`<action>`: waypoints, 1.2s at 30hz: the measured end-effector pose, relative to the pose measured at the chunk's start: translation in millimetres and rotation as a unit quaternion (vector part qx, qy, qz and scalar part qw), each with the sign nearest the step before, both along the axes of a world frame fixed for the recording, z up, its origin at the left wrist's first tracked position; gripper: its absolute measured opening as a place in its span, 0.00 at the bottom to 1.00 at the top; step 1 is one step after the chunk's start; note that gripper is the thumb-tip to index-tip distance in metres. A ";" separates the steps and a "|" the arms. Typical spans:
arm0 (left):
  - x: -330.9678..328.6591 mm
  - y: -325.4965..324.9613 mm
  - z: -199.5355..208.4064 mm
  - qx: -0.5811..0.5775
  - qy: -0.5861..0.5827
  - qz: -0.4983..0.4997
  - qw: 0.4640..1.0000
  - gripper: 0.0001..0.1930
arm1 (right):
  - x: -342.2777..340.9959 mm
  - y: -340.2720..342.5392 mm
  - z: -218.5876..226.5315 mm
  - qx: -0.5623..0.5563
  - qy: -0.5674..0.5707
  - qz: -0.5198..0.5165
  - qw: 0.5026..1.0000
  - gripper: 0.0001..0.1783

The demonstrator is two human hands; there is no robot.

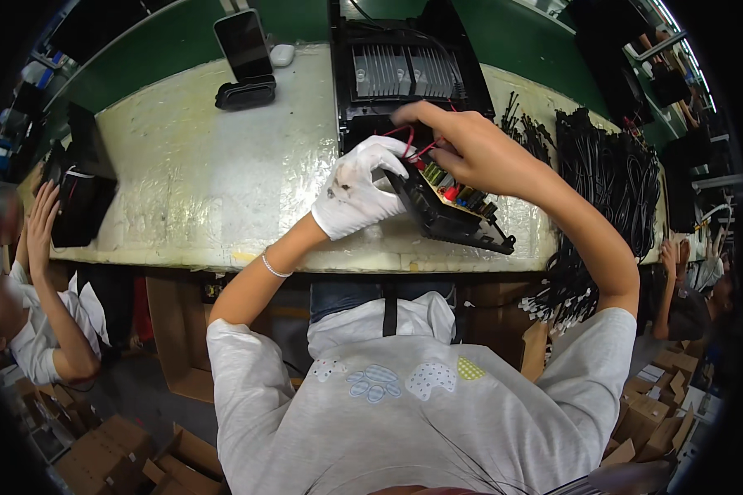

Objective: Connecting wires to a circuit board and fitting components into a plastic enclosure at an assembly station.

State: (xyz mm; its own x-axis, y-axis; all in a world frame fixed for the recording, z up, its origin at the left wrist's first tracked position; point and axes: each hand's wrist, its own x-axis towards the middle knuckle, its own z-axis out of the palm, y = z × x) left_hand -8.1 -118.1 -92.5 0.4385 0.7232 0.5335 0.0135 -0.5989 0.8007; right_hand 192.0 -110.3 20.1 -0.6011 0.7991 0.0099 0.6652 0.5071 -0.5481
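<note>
My left hand (362, 191), in a stained white glove, grips the edge of a black plastic panel (425, 206). The panel is tilted and carries a circuit board (454, 188) with red, yellow and green parts. Bare, my right hand (470, 148) bends over the board, slightly blurred, its thumb and fingers closed around red wires (406, 132). These wires run between the board and a black housing (343, 82) lying just beyond both hands. Inside the housing is a finned silver heat sink (409, 70). My right palm hides part of the board.
Bundled black cables (607, 173) with white connectors hang over the table's right front edge. A phone (243, 45) stands on a dark holder beside a small white case (282, 55). At the left, a co-worker's hands (41, 223) touch a black box (84, 202). Cardboard boxes (107, 450) lie below.
</note>
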 end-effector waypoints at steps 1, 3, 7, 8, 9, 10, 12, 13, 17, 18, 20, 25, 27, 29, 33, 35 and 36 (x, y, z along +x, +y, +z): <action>-0.1 2.9 -0.3 -0.002 0.000 -0.004 1.000 0.19 | -0.7 -4.7 -2.2 -0.002 0.000 -0.004 1.000 0.23; -1.4 9.6 3.5 0.031 0.041 0.007 0.999 0.19 | 0.4 -11.1 -6.3 0.148 0.114 0.012 0.982 0.25; 5.3 13.1 -2.8 -0.009 -0.017 -0.004 1.000 0.18 | 20.1 -12.0 -5.2 0.203 0.048 0.090 0.974 0.12; 7.0 14.2 -6.0 -0.012 -0.018 -0.006 1.000 0.18 | 17.8 -14.1 -4.3 0.184 0.043 0.071 0.979 0.07; 8.4 15.5 -8.9 0.019 -0.015 0.011 1.000 0.19 | 15.5 -12.6 -4.7 0.181 0.042 0.070 0.980 0.07; 9.5 16.6 -11.2 0.049 -0.011 0.028 0.998 0.19 | 12.9 -10.5 -5.5 0.168 0.038 0.080 0.982 0.07; 10.1 16.8 -11.8 0.032 -0.001 0.034 0.999 0.19 | 10.6 -7.2 -3.6 0.153 0.036 0.093 0.983 0.07; 10.3 16.2 -11.6 0.017 0.010 0.040 0.999 0.19 | 10.4 -5.1 -0.9 0.124 0.006 0.112 0.986 0.07; 13.6 10.3 -14.4 0.004 0.000 0.028 1.000 0.18 | 4.1 -4.2 12.6 0.090 -0.182 0.129 0.971 0.08; 15.0 13.2 -17.1 0.021 -0.015 0.034 0.999 0.18 | 0.4 -3.7 17.9 0.103 -0.193 0.118 0.969 0.11; 10.3 10.8 -15.0 -0.008 0.013 0.031 0.999 0.18 | -7.8 1.5 24.8 0.175 -0.100 0.105 0.974 0.13; 8.0 6.2 -11.6 -0.026 0.033 0.042 0.998 0.17 | -6.5 12.9 19.7 0.263 -0.161 0.183 0.934 0.19; 7.7 7.0 -14.7 -0.011 0.005 0.040 0.999 0.17 | -0.8 15.8 15.7 0.245 -0.161 0.197 0.936 0.17; 8.1 7.8 -18.2 0.005 -0.023 0.040 0.999 0.18 | 2.1 10.0 13.9 0.165 -0.075 0.212 0.960 0.13; 9.2 7.0 -23.0 0.022 0.005 0.033 0.999 0.17 | 2.5 0.7 16.2 0.116 -0.146 0.219 0.958 0.11; 12.0 2.6 -24.9 0.009 -0.015 0.042 0.999 0.17 | -3.6 -2.8 18.1 0.131 -0.158 0.213 0.955 0.09; 13.2 4.9 -30.5 0.034 -0.025 0.045 0.998 0.17 | -5.8 -2.6 20.8 0.127 -0.170 0.198 0.957 0.09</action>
State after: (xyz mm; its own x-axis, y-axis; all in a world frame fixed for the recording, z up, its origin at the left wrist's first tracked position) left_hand 5.0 -113.2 -123.1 0.3446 0.7193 0.6032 0.0301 -0.6507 0.7588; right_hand 186.2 -112.8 40.9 -0.8595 0.5055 -0.0761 0.5109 0.8448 -0.1588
